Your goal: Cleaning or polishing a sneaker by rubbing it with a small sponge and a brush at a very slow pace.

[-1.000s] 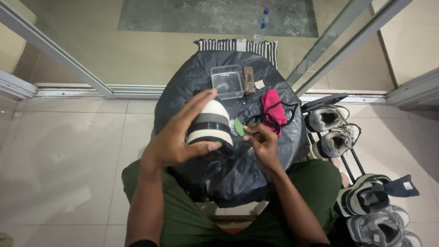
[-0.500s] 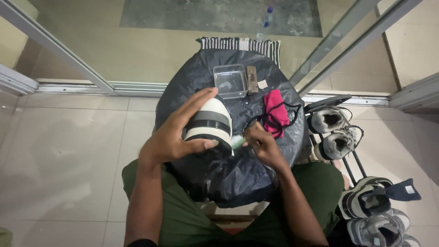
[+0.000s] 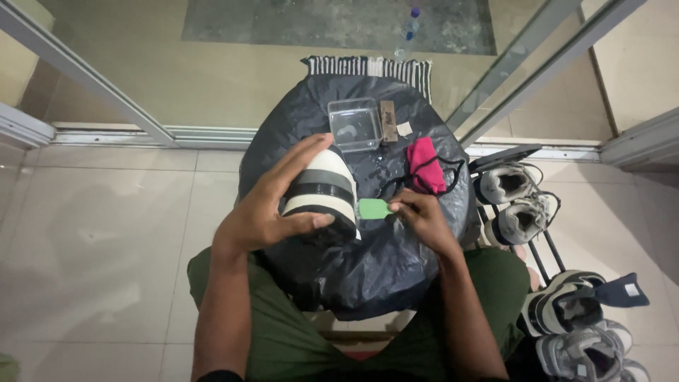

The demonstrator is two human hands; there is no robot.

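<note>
Seen from above: cream-and-black sneaker clamped in left hand, fingers over the upper and thumb under, at the middle of a round table wrapped in black plastic. Long axis running from near edge toward far edge, heel end nearest the body. Right hand just beside the shoe's right flank, pinching a small green brush with its head pointing left at the sole edge, close but contact unclear. Toward the far edge, clear plastic tub with a small brown block beside it; red cloth with black laces toward the right edge. Bare plastic at the near edge; more sneakers on a rack off the table's right
</note>
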